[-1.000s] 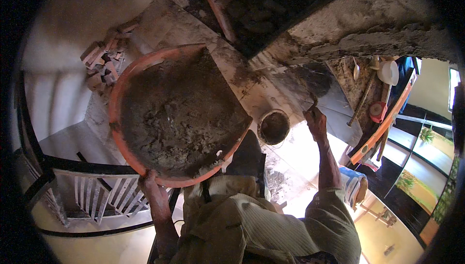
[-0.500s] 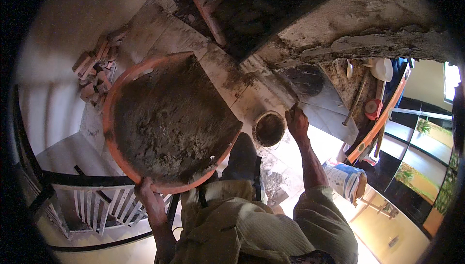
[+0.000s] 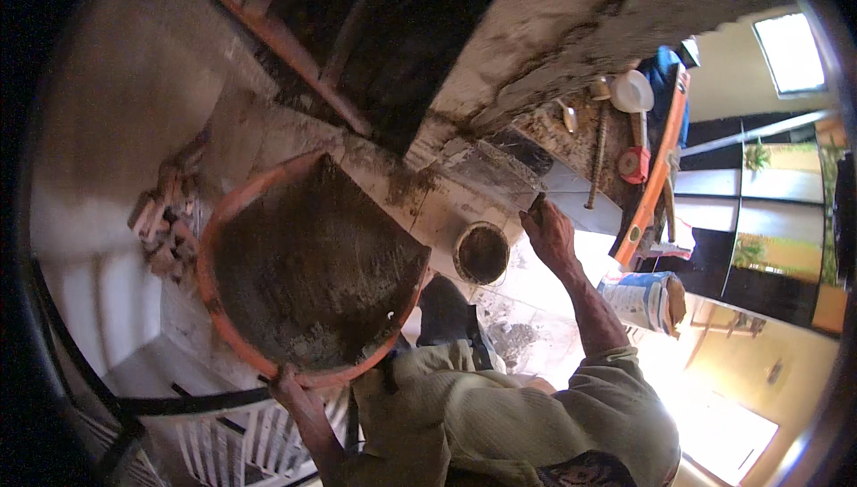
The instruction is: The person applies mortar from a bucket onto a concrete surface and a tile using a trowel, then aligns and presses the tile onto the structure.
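Clasping the near rim of the orange tub [image 3: 209,283], the left hand [image 3: 290,388] alone seemed to steady it; a slip could have tipped its right corner toward the bucket [image 3: 459,266] nearby. The right hand [image 3: 549,230] kept its grip on a dark tool [image 3: 537,203].

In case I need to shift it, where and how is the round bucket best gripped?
Probably pinch the bucket at its rim, coming from the right: its round mouth faces up, offering an edge. The orange mortar tray sits close on its left, while the right hand is nearest the other side. That hand looks closed on something dark, so it may need freeing first.
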The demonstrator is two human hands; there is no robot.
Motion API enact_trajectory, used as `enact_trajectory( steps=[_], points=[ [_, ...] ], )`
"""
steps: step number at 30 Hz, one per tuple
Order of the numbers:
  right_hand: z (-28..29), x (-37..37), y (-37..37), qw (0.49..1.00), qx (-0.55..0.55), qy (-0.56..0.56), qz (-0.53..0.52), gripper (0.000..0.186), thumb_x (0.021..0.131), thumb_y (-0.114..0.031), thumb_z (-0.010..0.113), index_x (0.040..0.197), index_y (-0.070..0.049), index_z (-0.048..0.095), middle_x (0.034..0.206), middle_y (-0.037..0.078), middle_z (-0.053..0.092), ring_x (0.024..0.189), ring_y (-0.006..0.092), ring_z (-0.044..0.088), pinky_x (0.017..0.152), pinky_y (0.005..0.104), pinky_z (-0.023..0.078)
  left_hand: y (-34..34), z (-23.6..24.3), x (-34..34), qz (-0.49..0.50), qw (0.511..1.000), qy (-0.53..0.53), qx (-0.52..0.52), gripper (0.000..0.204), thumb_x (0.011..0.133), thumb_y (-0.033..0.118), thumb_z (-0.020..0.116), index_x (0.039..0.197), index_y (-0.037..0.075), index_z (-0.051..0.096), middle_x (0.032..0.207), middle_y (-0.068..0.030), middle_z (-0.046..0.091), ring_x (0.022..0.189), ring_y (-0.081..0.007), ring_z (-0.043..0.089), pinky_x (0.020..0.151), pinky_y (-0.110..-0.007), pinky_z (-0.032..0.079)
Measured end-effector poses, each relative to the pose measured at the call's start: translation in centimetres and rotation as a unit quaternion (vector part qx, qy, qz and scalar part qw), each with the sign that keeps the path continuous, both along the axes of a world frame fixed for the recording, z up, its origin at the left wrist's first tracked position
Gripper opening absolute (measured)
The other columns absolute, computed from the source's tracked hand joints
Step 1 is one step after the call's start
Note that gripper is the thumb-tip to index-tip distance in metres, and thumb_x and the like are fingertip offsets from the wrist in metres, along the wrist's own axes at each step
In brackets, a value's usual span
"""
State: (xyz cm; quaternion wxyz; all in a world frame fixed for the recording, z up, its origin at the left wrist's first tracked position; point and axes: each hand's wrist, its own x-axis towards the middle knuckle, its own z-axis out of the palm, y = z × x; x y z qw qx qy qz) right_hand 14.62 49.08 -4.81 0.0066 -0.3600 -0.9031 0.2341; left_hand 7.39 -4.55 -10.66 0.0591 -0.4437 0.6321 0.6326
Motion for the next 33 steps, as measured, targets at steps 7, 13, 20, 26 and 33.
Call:
enact_trajectory(
  steps=[7,13,20,26,33],
  points=[
    [8.4,-0.2,-0.2,0.996,0.001,0.082,0.028,0.024,0.081,-0.021,0.064,0.082,-0.001,0.052,0.068,0.015,0.054,0.061,0.0317,0.054,0.057,0.0413,0.041,2.0,2.9,-2.0,-0.046,0.998,0.017,0.025,0.025,0.074,0.003,0.055,0.094,-0.005,0.043,0.083,-0.0059,0.040,0.070,-0.0180,0.044,0.057,-0.033,0.037],
    [15.0,0.2,-0.3,0.990,0.050,0.113,0.063,0.022,0.081,-0.017,0.063,0.094,-0.002,0.052,0.077,0.019,0.056,0.070,0.0407,0.057,0.060,0.0466,0.044,3.3,5.1,-3.7,-0.042,0.998,-0.012,-0.048,0.018,0.077,0.009,0.055,0.087,0.002,0.041,0.079,-0.0024,0.032,0.065,-0.0153,0.034,0.053,-0.033,0.030],
    [26.1,-1.0,-1.7,0.985,0.108,0.127,0.035,0.023,0.079,-0.016,0.066,0.087,-0.001,0.052,0.075,0.018,0.055,0.070,0.0374,0.058,0.061,0.0447,0.044,3.5,5.5,-6.1,-0.065,0.997,0.002,-0.047,0.017,0.080,0.013,0.054,0.080,0.003,0.040,0.072,0.0000,0.030,0.057,-0.0149,0.032,0.052,-0.030,0.027],
    [31.0,-0.3,-1.1,0.973,0.163,0.136,0.094,0.023,0.081,-0.017,0.067,0.088,0.001,0.054,0.068,0.012,0.053,0.059,0.0259,0.053,0.056,0.0375,0.041,1.9,4.8,-8.4,-0.110,0.994,0.011,-0.020,0.015,0.080,0.010,0.054,0.080,0.000,0.042,0.071,-0.0007,0.034,0.056,-0.0144,0.034,0.050,-0.032,0.026],
    [31.9,-0.6,-3.6,0.961,0.200,0.185,0.041,0.021,0.082,-0.017,0.064,0.091,-0.001,0.052,0.074,0.016,0.054,0.066,0.0341,0.055,0.061,0.0422,0.043,0.3,3.8,-9.6,-0.175,0.978,0.088,-0.067,0.020,0.077,0.012,0.056,0.084,-0.002,0.045,0.074,-0.0029,0.038,0.059,-0.0161,0.039,0.051,-0.033,0.034]
  ],
)
